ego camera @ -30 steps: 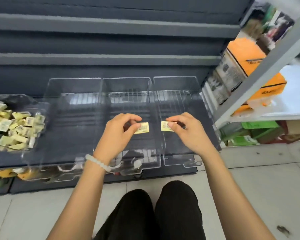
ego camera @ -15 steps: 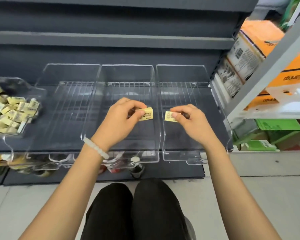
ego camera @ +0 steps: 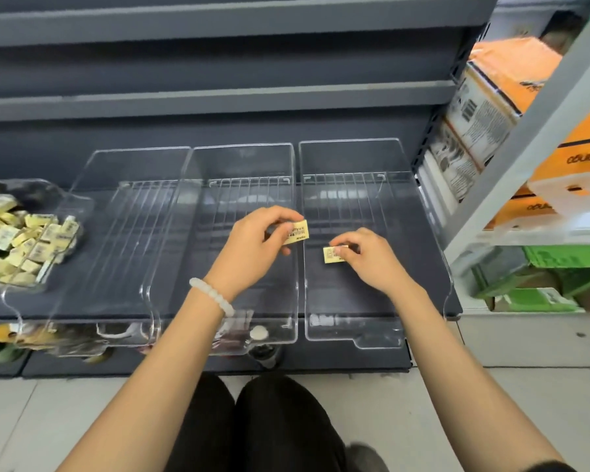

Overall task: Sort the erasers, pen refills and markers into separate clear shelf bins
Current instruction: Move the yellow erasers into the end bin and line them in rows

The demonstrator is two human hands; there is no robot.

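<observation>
Four clear plastic shelf bins sit in a row on the dark grey shelf (ego camera: pixel 433 267). The leftmost bin (ego camera: pixel 65 199) holds a heap of small yellow wrapped erasers (ego camera: pixel 21 243). Over the third bin (ego camera: pixel 286 185), the left hand (ego camera: pixel 252 250) pinches one yellow eraser (ego camera: pixel 297 232). Over the rightmost bin (ego camera: pixel 402 185), the right hand (ego camera: pixel 372 260) pinches a second yellow eraser (ego camera: pixel 332 255).

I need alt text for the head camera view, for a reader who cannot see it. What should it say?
A person's left hand and right hand each pinch a small yellow eraser, the left eraser and the right eraser, over three empty clear bins on a dark shelf. At far left, a fourth bin holds a heap of yellow erasers.
</observation>
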